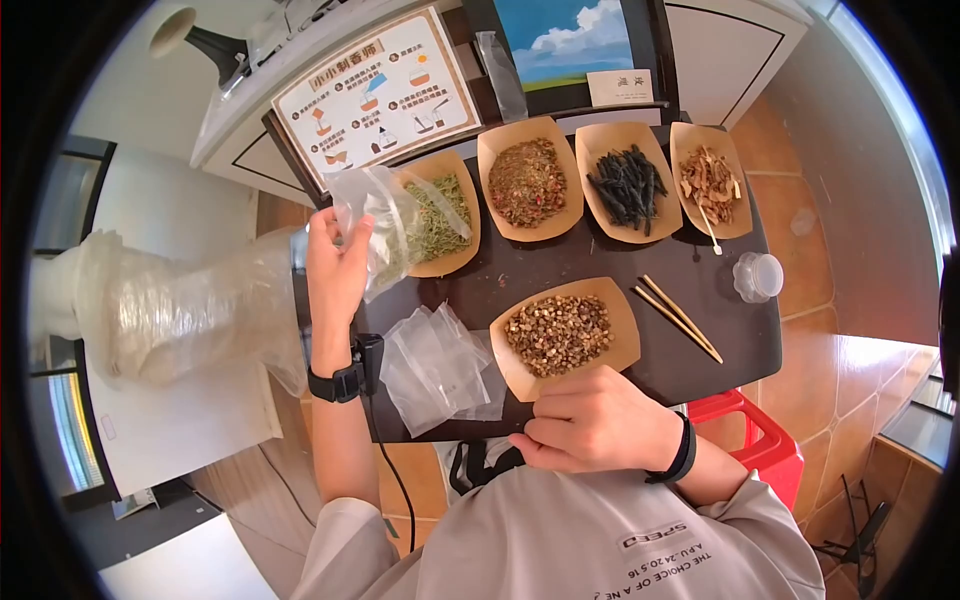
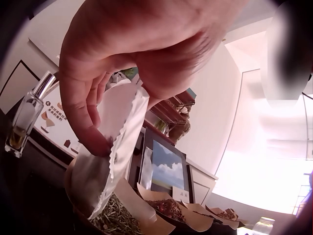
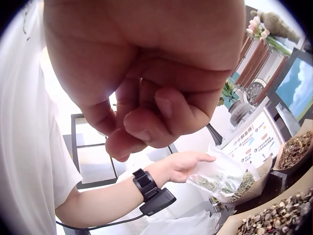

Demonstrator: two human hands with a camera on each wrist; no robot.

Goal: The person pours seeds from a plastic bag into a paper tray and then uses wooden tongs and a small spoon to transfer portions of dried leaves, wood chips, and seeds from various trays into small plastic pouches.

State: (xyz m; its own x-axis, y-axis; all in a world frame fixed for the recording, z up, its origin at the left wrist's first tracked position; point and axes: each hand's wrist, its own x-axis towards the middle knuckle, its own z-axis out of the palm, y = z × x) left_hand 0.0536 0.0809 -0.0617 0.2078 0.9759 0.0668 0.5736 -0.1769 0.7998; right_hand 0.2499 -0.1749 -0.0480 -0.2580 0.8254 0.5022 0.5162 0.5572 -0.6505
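Observation:
My left hand (image 1: pixel 338 262) grips a clear plastic bag (image 1: pixel 392 235) between thumb and fingers. The bag hangs over the left side of a paper tray of dried green herbs (image 1: pixel 445 220), overlapping it. In the left wrist view, the wavy edge of the bag (image 2: pixel 128 132) faces the camera, and the herbs (image 2: pixel 115 218) lie below. My right hand (image 1: pixel 600 420) hovers by the table's front edge, just below a paper tray of chopped brown pieces (image 1: pixel 560 335). Its fingers (image 3: pixel 166 115) are loosely curled and hold nothing.
Trays of reddish-brown mix (image 1: pixel 530 182), black strips (image 1: pixel 628 190) and tan shavings (image 1: pixel 708 185) line the back. Flat plastic bags (image 1: pixel 432 365) lie left of the front tray. To its right are wooden sticks (image 1: pixel 680 320) and a small clear jar (image 1: pixel 757 277). An instruction sign (image 1: pixel 375 90) stands behind.

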